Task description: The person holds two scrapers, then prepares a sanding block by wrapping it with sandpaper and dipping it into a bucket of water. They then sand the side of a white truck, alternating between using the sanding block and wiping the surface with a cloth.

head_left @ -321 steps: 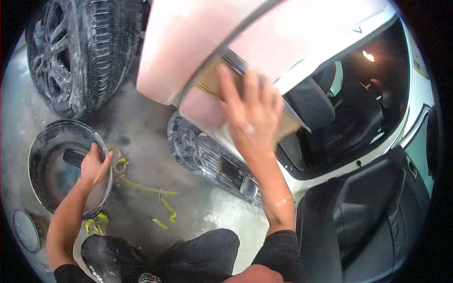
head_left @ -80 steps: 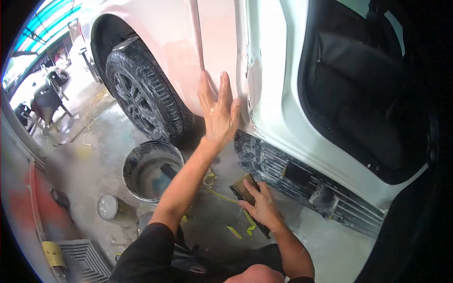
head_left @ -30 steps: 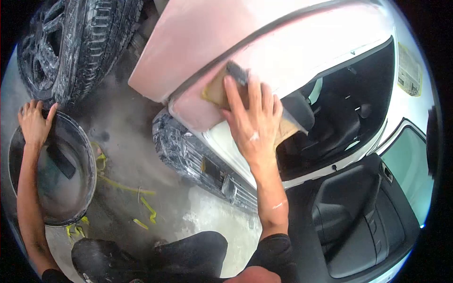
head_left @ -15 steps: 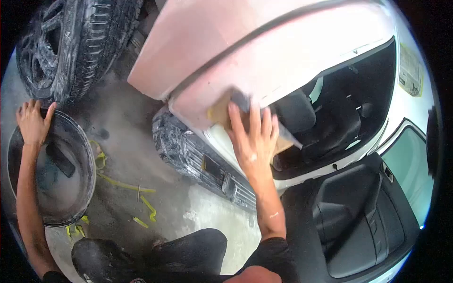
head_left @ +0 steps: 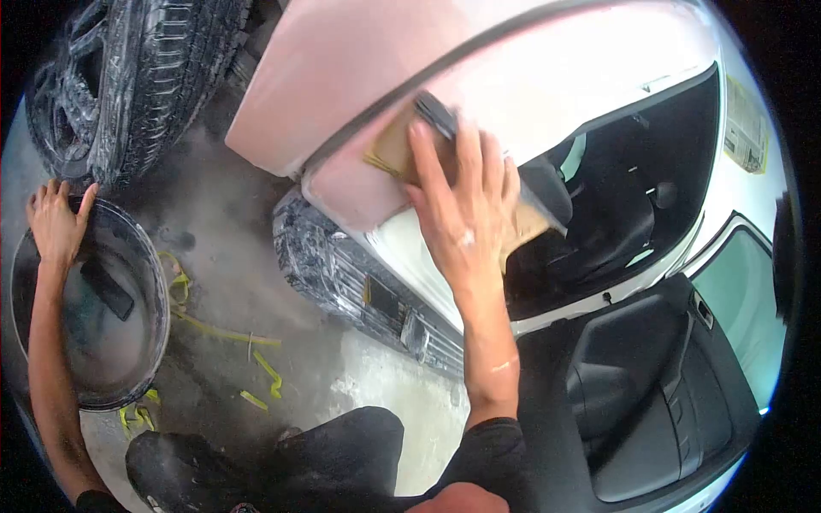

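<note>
My right hand (head_left: 469,205) lies over a dark sanding block (head_left: 436,113) wrapped in a sheet of brownish sandpaper (head_left: 393,147), pressing it on the pinkish-white car body panel (head_left: 351,184). Its fingers bend over the block, and a loose corner of the paper sticks out to the right of the hand. At the far left, my left hand (head_left: 58,224) rests on the rim of a round black tub (head_left: 162,316), fingers spread and thumb apart. Inside the tub lies a dark oblong block (head_left: 107,291) in cloudy liquid.
A dusty wheel (head_left: 137,94) stands at upper left, beyond the tub. The dusty bumper piece (head_left: 342,274) lies below the panel edge. Scraps of yellow tape (head_left: 267,374) litter the floor. To the right are the dark window opening (head_left: 607,197) and a black door lining (head_left: 641,393).
My right hand has slid the sanding block upward and slightly right along the panel. My left hand stays at the tub rim.
</note>
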Tool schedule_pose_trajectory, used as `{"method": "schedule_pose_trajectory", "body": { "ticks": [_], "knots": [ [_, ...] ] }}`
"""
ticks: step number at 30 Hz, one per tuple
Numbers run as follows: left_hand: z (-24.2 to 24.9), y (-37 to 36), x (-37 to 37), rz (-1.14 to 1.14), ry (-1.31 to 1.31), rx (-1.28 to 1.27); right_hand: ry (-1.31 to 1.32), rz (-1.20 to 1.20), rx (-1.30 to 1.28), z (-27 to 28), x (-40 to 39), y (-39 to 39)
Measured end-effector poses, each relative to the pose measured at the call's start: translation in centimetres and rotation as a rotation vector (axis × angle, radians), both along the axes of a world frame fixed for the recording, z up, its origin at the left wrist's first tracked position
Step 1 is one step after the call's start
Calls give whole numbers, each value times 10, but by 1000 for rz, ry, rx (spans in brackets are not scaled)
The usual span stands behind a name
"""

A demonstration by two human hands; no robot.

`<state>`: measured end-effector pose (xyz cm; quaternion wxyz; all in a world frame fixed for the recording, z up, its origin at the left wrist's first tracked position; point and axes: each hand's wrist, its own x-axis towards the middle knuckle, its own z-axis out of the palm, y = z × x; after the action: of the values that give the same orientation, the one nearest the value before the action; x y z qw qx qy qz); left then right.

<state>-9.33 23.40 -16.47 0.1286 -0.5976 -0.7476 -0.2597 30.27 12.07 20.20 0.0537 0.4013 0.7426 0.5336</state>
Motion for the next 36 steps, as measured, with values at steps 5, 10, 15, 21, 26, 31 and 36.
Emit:
{"method": "schedule_pose_trajectory", "body": {
  "ticks": [5, 10, 15, 21, 26, 31, 36],
  "knots": [
    [2, -3, -2, 2, -11, 7, 30, -132, 34, -7, 44, -30],
    [8, -4, 3, 6, -29, -14, 100, -21, 43, -2, -6, 0],
    [9, -8, 1, -6, -35, 10, 85, -113, 52, -6, 28, -20],
    [15, -6, 5, -5, -55, -28, 111, 26, 33, -11, -13, 11],
    [12, -10, 1, 12, -22, -2, 121, -50, 97, -25, 18, -4],
    [14, -8, 6, -4, -30, -1, 206, 7, 221, -51, 17, 7],
    [24, -14, 5, -2, -37, 20, -132, 18, 191, -132, 61, 8]
  ]
}}
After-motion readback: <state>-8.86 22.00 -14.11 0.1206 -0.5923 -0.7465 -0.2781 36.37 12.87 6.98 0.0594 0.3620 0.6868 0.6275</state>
